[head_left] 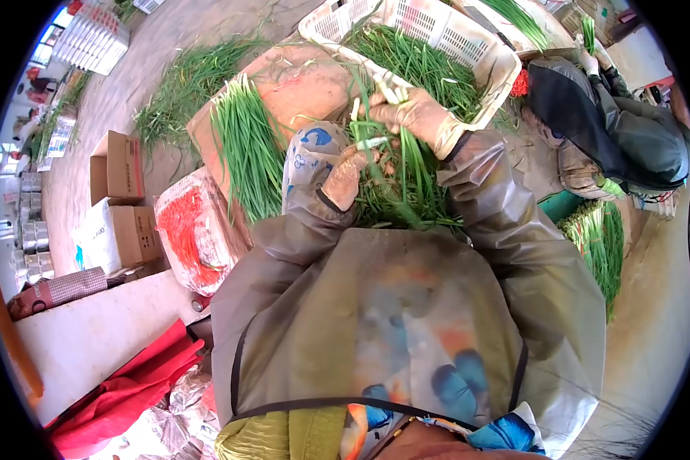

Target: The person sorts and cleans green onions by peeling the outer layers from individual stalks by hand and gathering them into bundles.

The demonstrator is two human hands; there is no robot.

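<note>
My right hand [414,115], in a pale dirty glove, is closed around the white stem ends of some green stalks [418,172]. To its left and lower, my left hand [350,175] has its fingers bent round a few stalks near their pale ends. More loose green stalks hang over my lap below both hands. Just left of my knee, a neat pile of green stalks [245,149] lies on an orange-brown board [295,77], white ends away from me. Beyond my hands stands a white plastic basket [437,31] with loose greens inside.
Scattered greens [195,84] lie on the floor at upper left. Cardboard boxes [119,169] and a bag with red ties [195,230] are at left. A co-worker [613,130] sits at right, near bundled stalks [598,245] and a table with greens [514,23].
</note>
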